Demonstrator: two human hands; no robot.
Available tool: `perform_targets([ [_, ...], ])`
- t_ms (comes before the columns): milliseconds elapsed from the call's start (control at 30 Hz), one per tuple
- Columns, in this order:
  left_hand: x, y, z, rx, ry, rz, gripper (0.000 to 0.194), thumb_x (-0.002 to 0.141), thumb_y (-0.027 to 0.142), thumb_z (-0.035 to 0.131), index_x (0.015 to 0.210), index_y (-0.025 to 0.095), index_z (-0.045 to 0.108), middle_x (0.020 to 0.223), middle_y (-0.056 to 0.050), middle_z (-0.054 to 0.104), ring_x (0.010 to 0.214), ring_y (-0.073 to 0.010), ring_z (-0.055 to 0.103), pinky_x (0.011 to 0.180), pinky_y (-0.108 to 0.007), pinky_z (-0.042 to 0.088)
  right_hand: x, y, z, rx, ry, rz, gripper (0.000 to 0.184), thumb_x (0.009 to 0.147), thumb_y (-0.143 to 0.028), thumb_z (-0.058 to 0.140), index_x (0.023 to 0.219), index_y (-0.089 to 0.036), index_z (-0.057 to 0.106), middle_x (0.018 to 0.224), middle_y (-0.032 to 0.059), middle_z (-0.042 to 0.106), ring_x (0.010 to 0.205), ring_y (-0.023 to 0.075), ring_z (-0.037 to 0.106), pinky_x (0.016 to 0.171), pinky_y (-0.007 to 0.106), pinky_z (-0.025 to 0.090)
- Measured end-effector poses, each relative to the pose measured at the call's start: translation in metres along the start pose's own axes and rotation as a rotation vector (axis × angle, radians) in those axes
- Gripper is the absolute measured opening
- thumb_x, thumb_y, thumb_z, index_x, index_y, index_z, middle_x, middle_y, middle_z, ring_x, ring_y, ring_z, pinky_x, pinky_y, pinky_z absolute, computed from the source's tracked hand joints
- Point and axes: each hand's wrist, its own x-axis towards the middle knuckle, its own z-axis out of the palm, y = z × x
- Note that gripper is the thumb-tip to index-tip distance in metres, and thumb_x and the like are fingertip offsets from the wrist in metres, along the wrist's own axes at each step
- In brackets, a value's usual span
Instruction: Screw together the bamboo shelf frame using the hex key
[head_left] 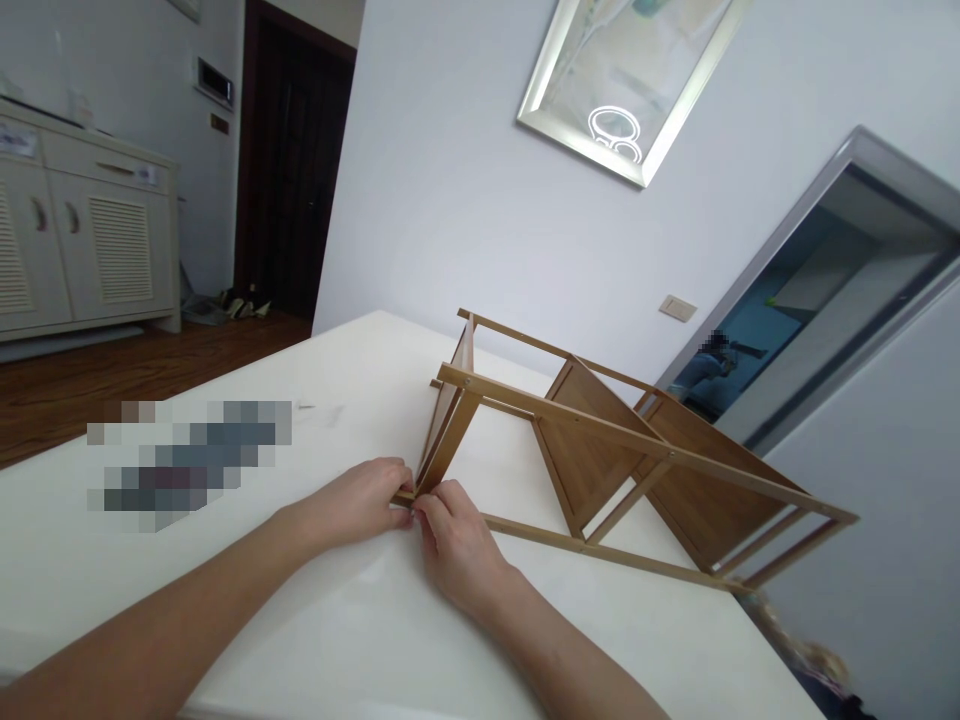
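A bamboo shelf rack lies on its side on the white table, its slatted frame and two flat shelves running toward the right edge. My left hand and my right hand meet at the rack's near bottom corner. Both have their fingertips pinched together at the end of the lowest rail, where the slanted leg joins it. Whatever small part sits between the fingertips is too small to make out.
A blurred patch covers something on the table's left part. A white cabinet stands far left on wooden floor beside a dark door. A framed picture hangs on the wall; a doorway opens at right.
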Motion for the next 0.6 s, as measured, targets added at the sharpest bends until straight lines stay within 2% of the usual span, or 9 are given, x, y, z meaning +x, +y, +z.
perform_targets([
  [200,-0.0011,0.0029,-0.0008,0.010,0.001,-0.004,0.015,0.076,0.033,0.061,0.084,0.021,0.065,0.091,-0.004,0.069,0.085,-0.0227,0.065,0.070,-0.029,0.043,-0.0001,0.0002,-0.0026,0.046,-0.002,0.069,0.018,0.095,-0.009,0.047,0.099,-0.018,0.061,0.090,0.0056,0.056,0.082,0.0175,0.057,0.071,0.028,0.051],
  [400,-0.0021,0.0037,-0.0015,0.020,0.003,-0.001,0.017,0.076,0.034,0.060,0.086,0.021,0.065,0.095,-0.004,0.069,0.088,-0.0231,0.065,0.072,-0.029,0.043,-0.0016,-0.0036,-0.0018,-0.020,-0.016,0.137,0.015,0.095,-0.009,0.048,0.098,-0.017,0.061,0.086,0.0048,0.056,0.081,0.0172,0.056,0.071,0.028,0.049],
  [600,-0.0025,0.0022,-0.0004,0.015,0.009,0.003,0.014,0.075,0.031,0.059,0.083,0.021,0.065,0.092,-0.004,0.069,0.085,-0.0227,0.065,0.070,-0.030,0.043,0.0034,-0.0041,-0.0014,-0.014,-0.037,0.033,0.016,0.095,-0.008,0.046,0.094,-0.017,0.059,0.088,0.0054,0.056,0.082,0.0172,0.055,0.071,0.027,0.048],
])
